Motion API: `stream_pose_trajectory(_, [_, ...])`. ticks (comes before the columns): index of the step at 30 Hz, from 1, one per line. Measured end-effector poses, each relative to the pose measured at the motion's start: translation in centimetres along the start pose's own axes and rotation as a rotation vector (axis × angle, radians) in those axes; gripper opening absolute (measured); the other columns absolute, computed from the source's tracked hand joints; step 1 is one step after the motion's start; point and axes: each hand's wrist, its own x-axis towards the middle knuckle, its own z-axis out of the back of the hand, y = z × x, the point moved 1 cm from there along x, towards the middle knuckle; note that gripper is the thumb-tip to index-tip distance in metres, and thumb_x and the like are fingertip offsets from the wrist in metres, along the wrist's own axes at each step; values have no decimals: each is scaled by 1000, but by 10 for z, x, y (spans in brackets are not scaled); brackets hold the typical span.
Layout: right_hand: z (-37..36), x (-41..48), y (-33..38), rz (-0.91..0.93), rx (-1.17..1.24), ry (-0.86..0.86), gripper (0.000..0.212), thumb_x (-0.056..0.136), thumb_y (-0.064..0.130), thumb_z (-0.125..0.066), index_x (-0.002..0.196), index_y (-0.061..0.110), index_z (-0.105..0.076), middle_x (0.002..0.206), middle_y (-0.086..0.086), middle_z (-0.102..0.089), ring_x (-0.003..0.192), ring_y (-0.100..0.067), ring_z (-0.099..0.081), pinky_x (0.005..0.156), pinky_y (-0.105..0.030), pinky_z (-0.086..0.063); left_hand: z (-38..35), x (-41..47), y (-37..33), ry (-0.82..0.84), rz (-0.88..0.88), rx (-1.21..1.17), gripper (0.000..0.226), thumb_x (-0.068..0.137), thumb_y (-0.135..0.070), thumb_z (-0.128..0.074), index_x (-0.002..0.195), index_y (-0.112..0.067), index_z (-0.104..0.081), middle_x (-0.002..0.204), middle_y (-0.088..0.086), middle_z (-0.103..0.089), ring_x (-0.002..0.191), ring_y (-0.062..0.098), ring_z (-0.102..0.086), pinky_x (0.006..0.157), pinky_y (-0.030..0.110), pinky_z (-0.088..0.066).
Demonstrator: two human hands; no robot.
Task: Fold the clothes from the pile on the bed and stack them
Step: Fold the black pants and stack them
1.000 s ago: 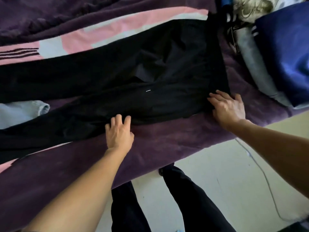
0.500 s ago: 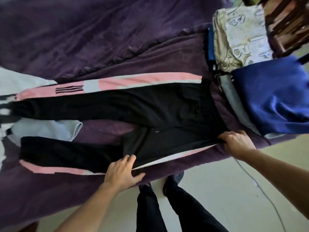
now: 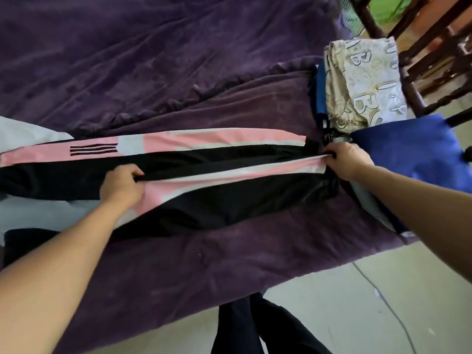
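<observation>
Black track trousers (image 3: pixel 229 200) with pink and white side stripes lie lengthwise across the purple bed cover (image 3: pixel 178 72). The near leg is lifted and partly laid over the far leg. My left hand (image 3: pixel 120 186) grips the near leg's edge about halfway along. My right hand (image 3: pixel 344 160) pinches the same edge at the waistband end. At the right lies a heap of clothes: a beige printed garment (image 3: pixel 362 80) and a blue garment (image 3: pixel 413 152).
A dark wooden chair (image 3: pixel 429 54) stands beyond the heap at the top right. Pale fabric (image 3: pixel 28 134) lies at the left edge, under the trouser legs. A thin cable (image 3: pixel 383 300) runs over the pale floor beside my legs (image 3: pixel 255 328).
Both hands went from resting flat on the near trouser leg to gripping its edge. They have lifted it away from me, over the far leg, turning up the pink stripe.
</observation>
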Motion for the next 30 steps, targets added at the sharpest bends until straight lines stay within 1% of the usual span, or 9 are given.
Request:
stream_pose_trajectory(5, [-6,71,21,-79,-42,-77,30,91,27,-55,118,18,-62,116,-21,-63,106,-41,-58,86,-43,-47,-6,98,-19,-102,-27,-48,25,81,-12,-64,105,-17,-69,111,19,-66,108,39,-58,92,43,-47])
stream_pose_trajectory(8, [-21,95,25,-150,-151,-130,38,92,30,-53,127,16,-52,121,-23,-57,112,-41,-53,89,-46,-43,-22,137,-28,-111,-3,-20,39,84,-27,-64,122,-20,-57,125,16,-58,120,38,-49,100,47,-40])
stream_pose_trajectory(10, [-31,92,33,-136,-244,-175,42,91,25,-54,130,15,-46,128,-20,-50,120,-40,-44,96,-50,-37,-32,137,-32,-112,-23,31,46,86,-29,-65,128,-18,-51,131,18,-50,123,39,-44,99,49,-36])
stream_pose_trajectory(12, [-43,77,46,-79,-263,-213,47,87,20,-56,133,17,-46,132,-18,-48,124,-38,-40,98,-51,-34,-41,118,-29,-134,-85,71,41,87,-24,-63,124,-10,-53,125,21,-51,117,41,-46,94,50,-39])
stream_pose_trajectory(14, [-57,56,63,-11,-219,-221,51,82,18,-61,133,17,-50,131,-16,-49,122,-38,-41,95,-51,-37,-50,88,-15,-149,-144,64,34,86,-20,-63,116,-5,-56,116,23,-54,108,42,-49,87,50,-41])
stream_pose_trajectory(17, [-83,23,95,62,-139,-108,47,82,19,-62,128,18,-55,126,-12,-54,117,-37,-46,90,-48,-41,-57,34,22,-102,-152,42,29,81,-13,-67,109,-8,-63,107,19,-57,100,41,-52,82,49,-44])
stream_pose_trajectory(21, [-116,-16,144,181,-39,124,32,89,23,-57,121,20,-62,119,-6,-59,112,-30,-54,86,-38,-47,-48,-32,82,7,-66,95,26,76,-12,-72,102,-7,-67,100,14,-62,97,37,-57,84,46,-47])
stream_pose_trajectory(25, [-142,-45,200,295,-62,299,30,90,25,-54,119,25,-64,120,-2,-65,111,-26,-60,86,-33,-47,-18,-71,153,52,11,190,27,70,-10,-78,96,-8,-70,96,13,-62,94,36,-59,82,46,-49])
stream_pose_trajectory(30, [-170,-66,284,394,-49,328,26,91,27,-54,114,28,-66,115,-1,-69,107,-27,-62,86,-34,-50,8,-78,241,39,35,403,48,59,-15,-83,104,-11,-67,103,13,-58,98,36,-55,80,49,-48])
